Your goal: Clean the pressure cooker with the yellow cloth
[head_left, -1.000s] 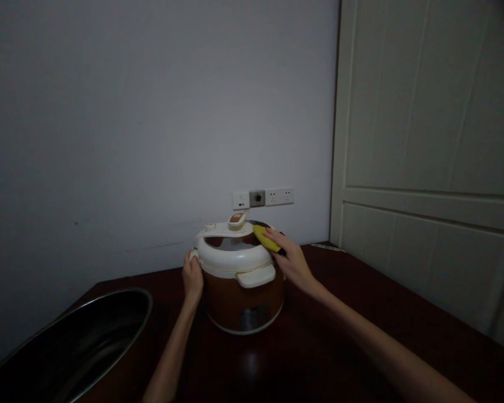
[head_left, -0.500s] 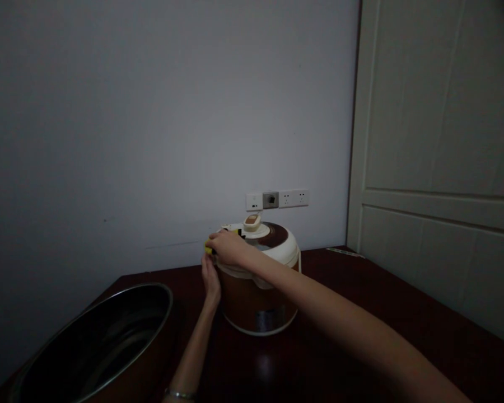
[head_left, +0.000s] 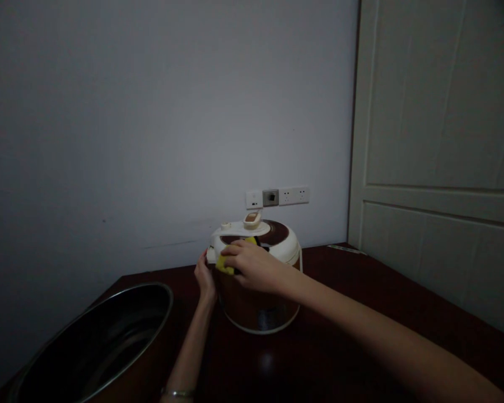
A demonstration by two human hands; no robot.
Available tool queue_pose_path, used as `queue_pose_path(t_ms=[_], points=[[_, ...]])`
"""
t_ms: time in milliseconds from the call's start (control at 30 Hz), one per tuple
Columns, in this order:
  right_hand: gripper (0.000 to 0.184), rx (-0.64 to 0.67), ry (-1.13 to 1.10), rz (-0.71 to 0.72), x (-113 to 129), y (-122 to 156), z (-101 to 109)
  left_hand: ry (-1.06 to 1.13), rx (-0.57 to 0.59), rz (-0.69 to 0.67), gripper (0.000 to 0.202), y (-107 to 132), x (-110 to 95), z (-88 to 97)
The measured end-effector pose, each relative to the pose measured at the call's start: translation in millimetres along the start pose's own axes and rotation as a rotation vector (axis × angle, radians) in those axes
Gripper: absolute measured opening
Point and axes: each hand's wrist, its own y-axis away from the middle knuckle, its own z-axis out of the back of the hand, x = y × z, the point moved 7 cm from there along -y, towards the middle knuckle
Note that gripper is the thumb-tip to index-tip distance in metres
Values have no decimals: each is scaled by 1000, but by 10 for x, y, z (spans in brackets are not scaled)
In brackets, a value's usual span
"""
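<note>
Rice cooker [head_left: 260, 305] stood on the dark, glossy wooden desk [head_left: 353, 336], close to the pale matte wall; it was round, with a shiny brown body and a domed cream plastic lid [head_left: 282, 239] with a brown centre. A small panel low on its front was too dim to read. The right hand [head_left: 254, 267] pressed a soft yellow sponge [head_left: 223, 264] against the lid's front left edge, fingers [head_left: 235, 250] clamped on it. The left hand [head_left: 204, 275] lay against the cooker's left side; whether its fingers gripped could not be told. A wide, smooth metal basin [head_left: 96, 341] sat to the left. White sockets [head_left: 277, 197] lined the wall behind, beside a panelled cream door [head_left: 441, 168].
</note>
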Motion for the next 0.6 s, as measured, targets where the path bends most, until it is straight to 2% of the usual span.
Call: queue_pose_path(t_ms=[67, 167, 267, 300, 367, 433, 500, 600], points=[[27, -59, -76, -41, -80, 266, 155, 3, 16, 1, 36, -5, 13, 0], [30, -118, -219, -168, -339, 653, 326, 9, 16, 29, 34, -10, 5, 8], [30, -176, -391, -328, -742, 967, 447, -81, -27, 83, 37, -14, -57, 41], [31, -198, -428, -409, -910, 1041, 476, -149, -51, 64, 39, -10, -120, 57], [31, -272, -425, -565, -1240, 1114, 535, -317, -96, -87, 41, 29, -339, 62], [30, -361, -331, -651, -1488, 1052, 582, -470, -56, -342, 42, 152, -616, -49], [29, -395, -215, -666, -1635, 857, 559, -563, 106, -577, 40, 359, -822, -268], [26, -345, -111, -672, -1760, 496, 408, -665, 430, -763, 38, 701, -915, -608]])
